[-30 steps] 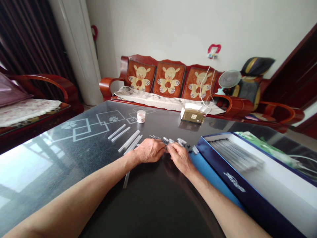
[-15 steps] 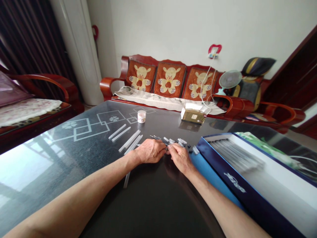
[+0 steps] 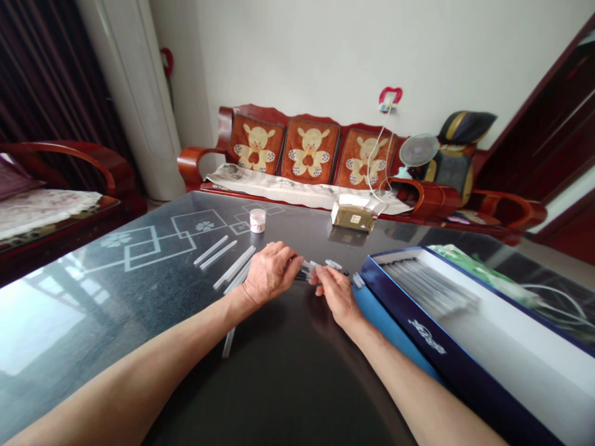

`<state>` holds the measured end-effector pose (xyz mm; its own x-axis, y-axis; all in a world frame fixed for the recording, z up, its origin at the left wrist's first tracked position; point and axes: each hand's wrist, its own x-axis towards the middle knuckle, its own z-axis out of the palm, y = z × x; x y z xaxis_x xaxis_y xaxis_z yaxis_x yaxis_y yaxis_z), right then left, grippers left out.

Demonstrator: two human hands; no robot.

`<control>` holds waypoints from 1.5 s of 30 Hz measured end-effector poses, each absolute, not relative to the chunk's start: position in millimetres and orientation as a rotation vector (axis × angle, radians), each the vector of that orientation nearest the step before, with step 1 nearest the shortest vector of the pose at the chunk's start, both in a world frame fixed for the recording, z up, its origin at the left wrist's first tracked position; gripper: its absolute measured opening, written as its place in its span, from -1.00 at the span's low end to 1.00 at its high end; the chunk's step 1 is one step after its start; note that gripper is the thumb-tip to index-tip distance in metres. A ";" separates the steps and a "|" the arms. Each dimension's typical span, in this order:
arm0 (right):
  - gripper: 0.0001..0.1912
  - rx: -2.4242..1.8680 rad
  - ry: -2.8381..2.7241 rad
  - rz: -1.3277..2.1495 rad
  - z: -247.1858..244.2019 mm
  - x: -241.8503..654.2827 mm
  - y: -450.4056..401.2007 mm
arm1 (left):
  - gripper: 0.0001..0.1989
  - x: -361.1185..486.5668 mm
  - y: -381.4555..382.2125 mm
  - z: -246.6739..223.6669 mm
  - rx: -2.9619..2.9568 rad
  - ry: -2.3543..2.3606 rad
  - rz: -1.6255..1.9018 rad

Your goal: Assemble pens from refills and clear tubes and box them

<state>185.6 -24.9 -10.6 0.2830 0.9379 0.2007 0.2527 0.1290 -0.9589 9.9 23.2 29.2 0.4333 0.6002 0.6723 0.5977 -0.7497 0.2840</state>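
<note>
My left hand [image 3: 273, 274] is curled above the dark table, thumb and fingers close together; whatever is between them is hidden. Beside it, my right hand [image 3: 338, 296] pinches a small translucent pen cap [image 3: 313, 267] at its fingertips. Slim dark-tipped pieces [image 3: 303, 273], seemingly pen refills, lie between the hands. Behind the right hand are several small clear caps [image 3: 333, 264], and more caps [image 3: 358, 280] rest by the box. To the left of my left hand lie several frosted pen barrels [image 3: 235, 267]; one barrel [image 3: 229, 342] sticks out from under my left forearm.
A blue box [image 3: 430, 331] on the right holds a row of clear pens [image 3: 425, 282]. A blue panel [image 3: 393, 328] lies alongside it. Farther back stand a small white jar [image 3: 257, 220] and a tissue box [image 3: 354, 218]. A green packet [image 3: 483, 269] lies beyond the box.
My hands were together at the fingertips and are now apart. The left hand has lifted and turned; the right hand's fingers have reached toward the small caps. The view has shifted slightly.
</note>
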 end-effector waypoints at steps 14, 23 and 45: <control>-0.59 -1.286 -1.442 0.822 1.0 166.3 -37.6 | -0.74 16.9 35.4 28.7 1.124 0.815 1.027; -0.73 -1.569 -1.686 0.175 20.4 198.4 -33.7 | -0.70 16.1 33.4 37.6 1.090 0.779 1.085; -0.69 -2.334 -1.952 -0.068 23.4 246.4 -32.2 | -0.79 15.9 26.4 27.4 2.053 0.968 0.734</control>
<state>246.4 -32.2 23.4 0.1784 0.9792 0.0971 0.9835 -0.1745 -0.0471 15.9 26.4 27.4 0.5520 0.8144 0.1788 0.3928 -0.4431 0.8058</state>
